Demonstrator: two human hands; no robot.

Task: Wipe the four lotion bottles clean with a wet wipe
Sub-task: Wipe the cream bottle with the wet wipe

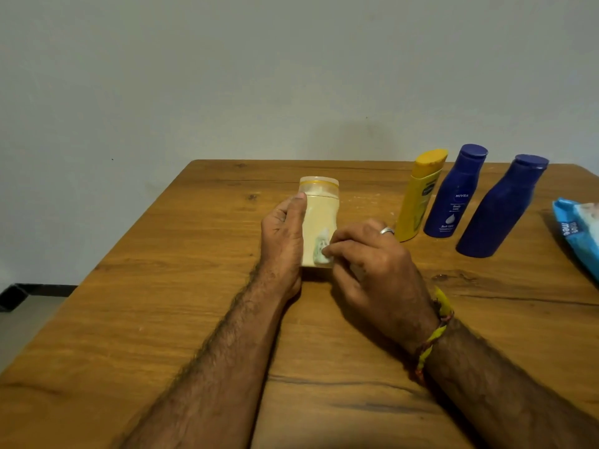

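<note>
Brown wood-grain table [162, 335]: fills the near and middle ground; both bare forearms cross it from the near edge.

Right hand [372, 270]: centre of the table, silver ring on one finger, yellow braided thread band [434, 338] at the wrist. Fingers curled, pinching a small wad of white wet wipe [322, 251] against the lower front of the bottle.

Left hand [285, 241]: just left of the right hand, clasped round the bottle's left side, thumb lying up along it toward the cap.

Cream-coloured plastic lotion bottle with translucent cap [321, 215]: upright at table centre, between the two hands.

Blue plastic pack of wet wipes [580, 231]: right edge of the table, partly out of view.

Dark blue plastic bottle, no label showing [499, 212]: right, far side, standing.

Dark blue plastic bottle with white lettering [453, 196]: just left of the former.

Yellow plastic lotion bottle with slanted yellow cap [418, 199]: leftmost of that row of three, close beside its neighbour.

Pale grey wall [227, 76]: behind the table.
</note>
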